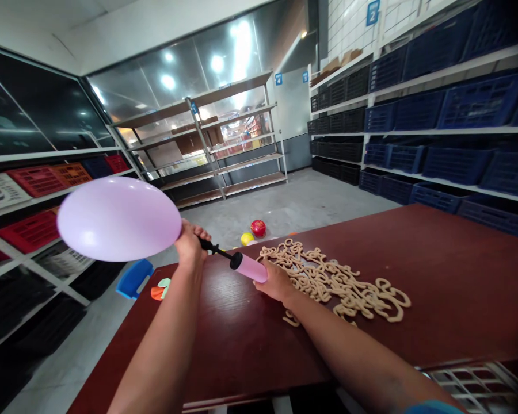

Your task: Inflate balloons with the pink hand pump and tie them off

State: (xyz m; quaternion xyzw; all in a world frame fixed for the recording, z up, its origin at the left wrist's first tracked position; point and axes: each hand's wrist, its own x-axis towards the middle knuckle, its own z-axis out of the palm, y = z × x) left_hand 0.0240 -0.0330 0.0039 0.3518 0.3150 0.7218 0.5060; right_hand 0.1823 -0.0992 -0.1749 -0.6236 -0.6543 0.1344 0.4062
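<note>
A large pale purple balloon (118, 218), blown up, sits at the end of a hand pump (251, 268) with a pink barrel and black ends. My left hand (190, 244) is closed where the balloon's neck meets the black end of the pump; the fingers cover the join. Around the pink barrel wraps my right hand (276, 280). Between the two hands the black rod shows, drawn partly out. Beyond my right hand, a heap of beige, rope-like curled pieces (328, 276) spreads over the dark red table (449, 276).
Uninflated orange and pale green balloons (160, 290) lie at the table's left edge near a blue chair (133, 279). Red (258, 228) and yellow balls (247, 238) are on the floor behind. Shelves with blue crates (461, 164) line the right; a metal rack (224, 167) stands behind.
</note>
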